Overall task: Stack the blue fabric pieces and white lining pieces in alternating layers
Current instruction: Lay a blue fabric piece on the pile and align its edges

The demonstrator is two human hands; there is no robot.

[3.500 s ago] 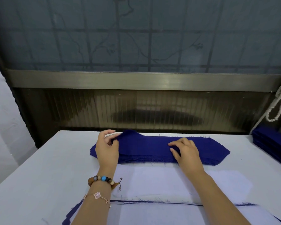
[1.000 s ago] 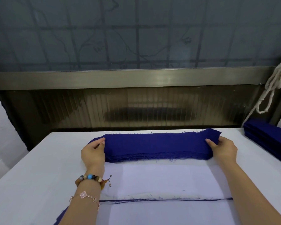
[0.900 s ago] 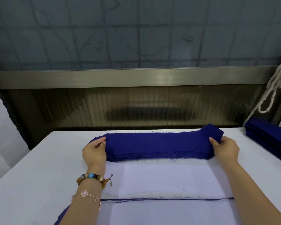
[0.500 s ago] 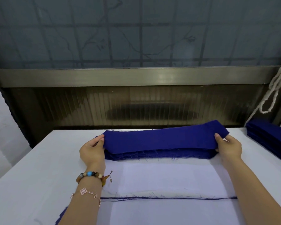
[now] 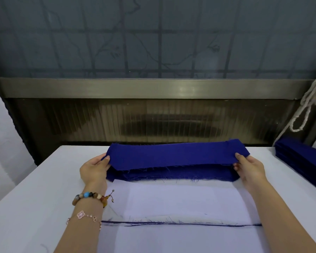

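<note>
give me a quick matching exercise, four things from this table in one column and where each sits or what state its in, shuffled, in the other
Things:
1. lifted blue piece
2. blue pile
3. white lining piece
4. side blue stack

Places or states:
A. flat on the table, nearest the person
B. held up at both ends by the left hand and right hand
C. at the table's right edge
D. lying under the raised piece

Pairs: 1-B, 2-D, 3-A, 4-C

White table point(image 5: 35, 201), blue stack point(image 5: 171, 175) lying toward its far edge, white lining pieces point(image 5: 181, 201) just in front of that stack with a thin blue edge point(image 5: 181, 224) showing between them, second blue pile point(image 5: 303, 157) at the right edge
</note>
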